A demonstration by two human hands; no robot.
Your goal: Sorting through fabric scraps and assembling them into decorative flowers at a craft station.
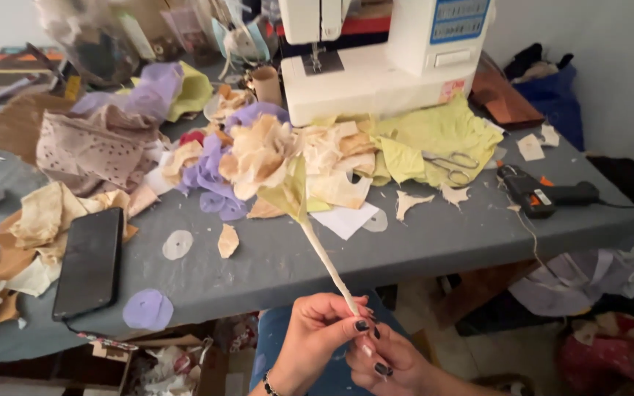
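Cream flower, pale stem

Above our fingers, the flower (262,154) shows cream and tan petals; beyond it, lilac scraps (210,180) on grey table (420,242).

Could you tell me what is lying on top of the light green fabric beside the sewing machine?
A pair of scissors lies on the green fabric, with cream fabric scraps overlapping its left edge. Whatever is beneath the fabric is covered.

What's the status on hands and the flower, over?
Left hand and right hand pinch the stem end. Fabric flower raised above the table. Nothing in the way.
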